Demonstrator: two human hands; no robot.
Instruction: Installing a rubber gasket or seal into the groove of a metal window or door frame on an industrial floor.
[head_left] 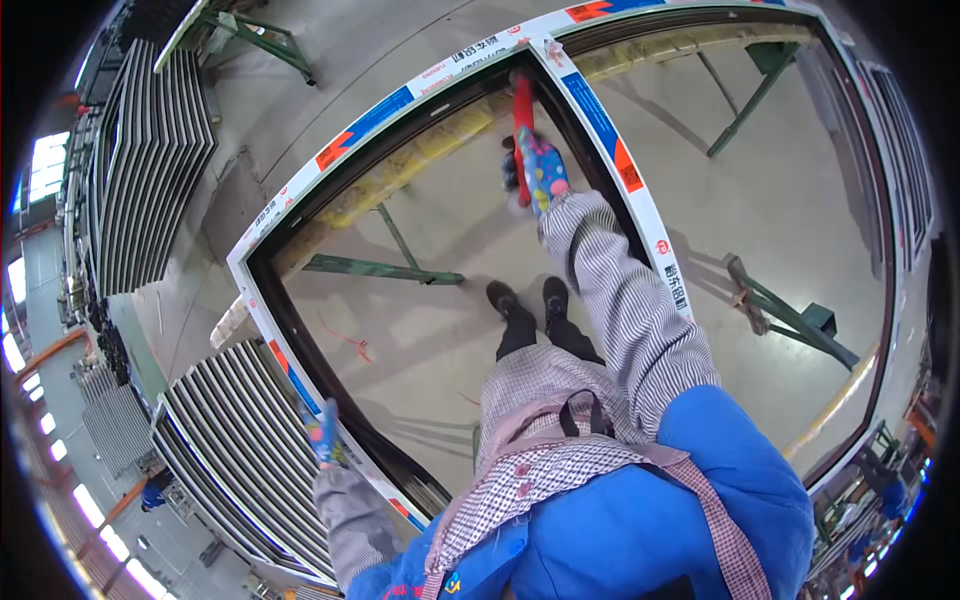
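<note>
A large window frame [262, 318] with white, blue and orange film and dark inner edges lies before me, split by a crossbar [598, 122]. My right hand [543, 172], in a blue dotted glove, is closed around a long red hand tool [523, 108]. The tool's far end is at the inner corner where crossbar and far rail meet; a dark part shows beside the fingers, its exact kind unclear. My left hand [325, 438], in a similar glove, grips the frame's left rail from outside, its fingers partly hidden.
Green metal stands [385, 268] with yellow-wrapped bars [425, 160] are under the frame. Stacks of long profiles [240, 450] are close on the left, with another stack [160, 165] farther off. Orange scraps [360, 348] lie on the floor near my feet. People work in the distance.
</note>
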